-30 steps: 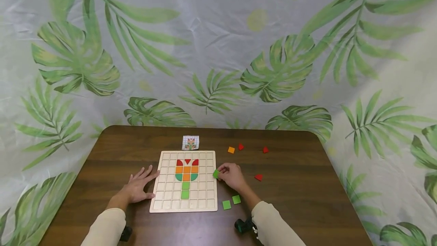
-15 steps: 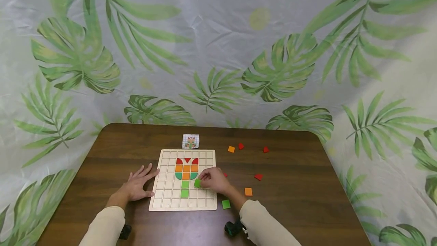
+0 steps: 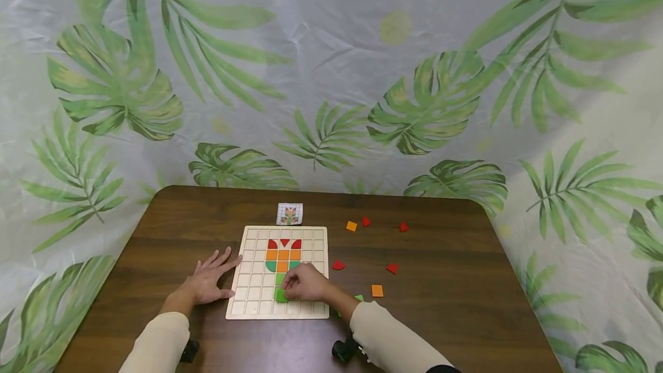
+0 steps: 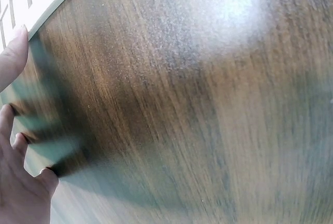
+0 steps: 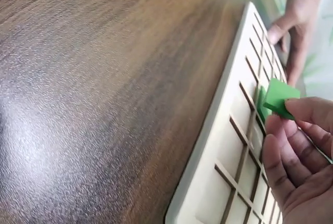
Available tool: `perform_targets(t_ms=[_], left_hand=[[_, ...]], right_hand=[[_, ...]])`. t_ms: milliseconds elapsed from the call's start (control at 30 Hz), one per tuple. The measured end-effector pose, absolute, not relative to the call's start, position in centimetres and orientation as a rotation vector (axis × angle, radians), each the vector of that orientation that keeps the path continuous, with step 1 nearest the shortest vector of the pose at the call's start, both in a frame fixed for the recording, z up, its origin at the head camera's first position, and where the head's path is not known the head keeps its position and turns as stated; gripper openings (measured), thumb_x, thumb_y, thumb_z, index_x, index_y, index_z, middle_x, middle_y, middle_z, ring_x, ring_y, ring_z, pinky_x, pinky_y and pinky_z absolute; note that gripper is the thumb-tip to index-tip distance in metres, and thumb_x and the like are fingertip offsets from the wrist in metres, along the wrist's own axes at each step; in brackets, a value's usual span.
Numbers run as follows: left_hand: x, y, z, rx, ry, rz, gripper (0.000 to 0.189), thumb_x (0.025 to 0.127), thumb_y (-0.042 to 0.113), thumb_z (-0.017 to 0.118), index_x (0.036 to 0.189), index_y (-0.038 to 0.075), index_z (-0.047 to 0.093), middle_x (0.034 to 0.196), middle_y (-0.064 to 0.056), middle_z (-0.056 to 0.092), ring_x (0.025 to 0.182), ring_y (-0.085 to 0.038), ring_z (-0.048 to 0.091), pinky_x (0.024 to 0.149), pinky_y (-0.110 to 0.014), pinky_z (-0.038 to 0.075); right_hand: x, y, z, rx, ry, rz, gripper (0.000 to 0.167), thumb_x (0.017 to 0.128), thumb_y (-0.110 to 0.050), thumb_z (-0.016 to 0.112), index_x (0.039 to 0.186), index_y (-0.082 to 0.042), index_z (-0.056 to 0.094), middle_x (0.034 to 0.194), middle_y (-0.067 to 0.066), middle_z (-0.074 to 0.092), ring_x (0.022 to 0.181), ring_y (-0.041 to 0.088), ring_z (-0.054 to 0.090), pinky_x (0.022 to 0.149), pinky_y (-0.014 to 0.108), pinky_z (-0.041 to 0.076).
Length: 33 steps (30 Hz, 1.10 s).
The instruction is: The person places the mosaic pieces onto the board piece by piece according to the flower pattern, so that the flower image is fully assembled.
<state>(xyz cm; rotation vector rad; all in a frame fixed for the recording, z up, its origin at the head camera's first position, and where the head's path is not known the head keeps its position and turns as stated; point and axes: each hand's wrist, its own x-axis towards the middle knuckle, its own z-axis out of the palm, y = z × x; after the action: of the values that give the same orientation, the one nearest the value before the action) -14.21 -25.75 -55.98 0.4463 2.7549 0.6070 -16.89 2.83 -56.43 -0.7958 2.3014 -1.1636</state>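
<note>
In the head view a pale wooden grid board (image 3: 254, 308) lies on the table with red, orange, teal and green tiles set in a tulip shape. My right hand (image 3: 307, 282) is over the lower middle of the board, pinching a green square tile (image 5: 281, 97) between thumb and fingers. That tile is tilted just above the board in the right wrist view, close to a green tile (image 5: 262, 104) lying in a cell. My left hand (image 3: 208, 280) rests at the board's left edge, fingers spread, with thumb and fingertips touching the rim.
A small printed pattern card (image 3: 289, 214) lies behind the board. To the right are loose red pieces (image 3: 338, 265) and orange squares (image 3: 377, 290). Green tiles (image 3: 358, 297) are partly hidden under the right forearm. A leaf-print cloth (image 3: 331, 73) hangs behind the table.
My right hand has carried the green tile leftward from the board's right edge to the green column below the tulip. My left hand has stayed in place.
</note>
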Motion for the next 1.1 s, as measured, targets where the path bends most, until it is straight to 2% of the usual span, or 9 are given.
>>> perform_targets(t_ms=[333, 533, 1100], left_hand=[[-14.3, -25.7, -55.7, 0.454, 2.745, 0.621, 0.082, 0.078, 0.040, 0.075, 0.146, 0.010, 0.040, 0.154, -0.027, 0.023, 0.138, -0.053, 0.017, 0.101, -0.076, 0.011], [-14.3, -25.7, -55.7, 0.451, 2.745, 0.612, 0.082, 0.079, 0.039, 0.075, 0.146, 0.009, 0.040, 0.154, -0.027, 0.023, 0.138, -0.053, 0.016, 0.102, -0.076, 0.011], [-14.2, -25.7, -55.8, 0.443, 2.752, 0.595, 0.082, 0.079, 0.039, 0.075, 0.147, 0.010, 0.039, 0.154, -0.026, 0.023, 0.139, -0.052, 0.017, 0.102, -0.075, 0.012]], right_hand=[[-16.0, 2.0, -56.7, -0.882, 2.342, -1.072, 0.007, 0.076, -0.002, 0.075, 0.075, -0.008, 0.073, 0.064, -0.009, 0.063, 0.059, -0.006, 0.051, 0.058, 0.011, 0.045], [-15.7, 2.0, -56.7, -0.960, 2.385, -1.024, 0.004, 0.077, -0.004, 0.076, 0.076, -0.007, 0.073, 0.063, -0.010, 0.063, 0.058, -0.009, 0.051, 0.057, 0.009, 0.044], [-15.5, 1.9, -56.3, -1.059, 2.465, -0.794, 0.006, 0.079, -0.014, 0.078, 0.075, -0.013, 0.073, 0.058, -0.015, 0.055, 0.055, -0.008, 0.046, 0.055, 0.007, 0.039]])
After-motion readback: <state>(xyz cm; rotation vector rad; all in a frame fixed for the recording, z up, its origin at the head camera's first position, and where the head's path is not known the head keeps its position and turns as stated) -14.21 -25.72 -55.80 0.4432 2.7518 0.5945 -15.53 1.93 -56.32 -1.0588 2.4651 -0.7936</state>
